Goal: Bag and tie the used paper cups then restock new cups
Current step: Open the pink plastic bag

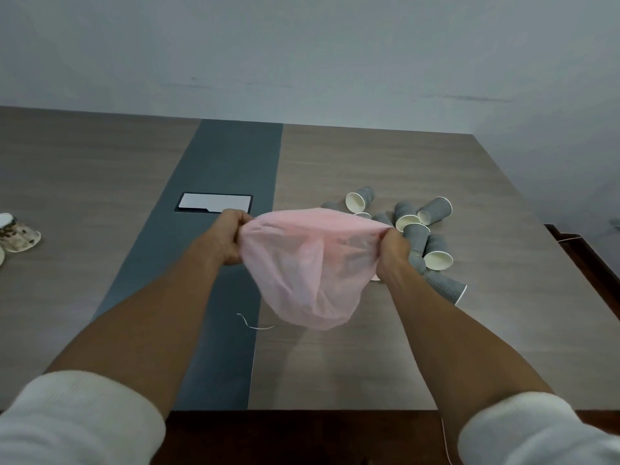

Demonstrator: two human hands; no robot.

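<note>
A thin pink plastic bag [302, 273] hangs above the table, stretched between both hands. My left hand [231, 239] grips its left rim and my right hand [392, 253] grips its right rim, so the mouth is pulled wide. Several grey ribbed paper cups [432, 213] with white insides lie tipped over in a heap on the table just beyond and right of my right hand, partly hidden by the bag. Stained, crumpled cups [18, 234] lie at the far left edge. A short white string [255, 325] lies on the table under the bag.
The wooden table [335, 364] has a dark grey centre strip [228, 162] with a flush white cable-box lid [214, 203]. A pale wall stands behind the table. The table's right edge drops to a dark brown floor [590, 256].
</note>
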